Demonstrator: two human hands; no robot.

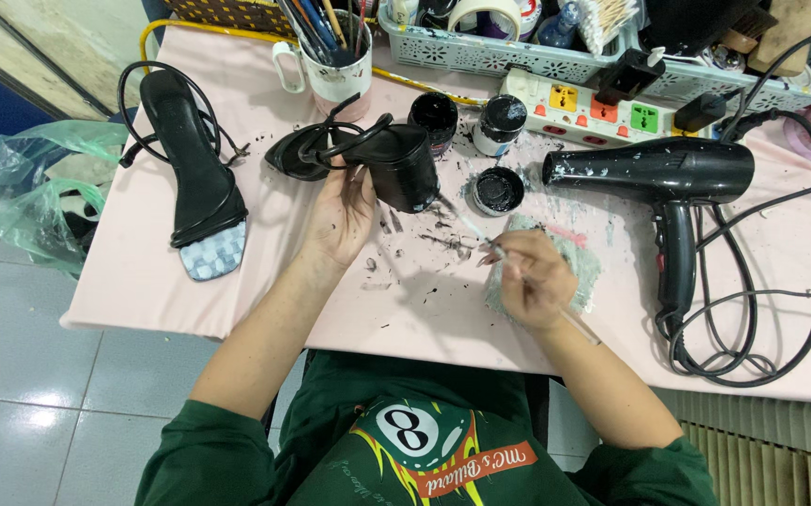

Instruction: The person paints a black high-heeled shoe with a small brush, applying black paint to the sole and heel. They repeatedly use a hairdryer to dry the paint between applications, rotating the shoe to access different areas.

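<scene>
My left hand [342, 214] grips a black block-heeled sandal [368, 155], held on its side above the pink table [143, 281], heel pointing toward me. My right hand [537, 279] holds a thin paintbrush [477, 236], its tip reaching the black heel. An open jar of black paint [498, 189] sits just beyond the brush. Under my right hand lies a stained cloth [574, 258]. The matching black sandal [197, 173] lies flat at the left, its checked insole showing.
A black hair dryer [668, 178] with its coiled cord lies at the right. Two more paint jars [499, 122], a power strip [602, 111], a mug of brushes [331, 56] and a tray of supplies [518, 52] line the back. A green plastic bag [31, 197] hangs left.
</scene>
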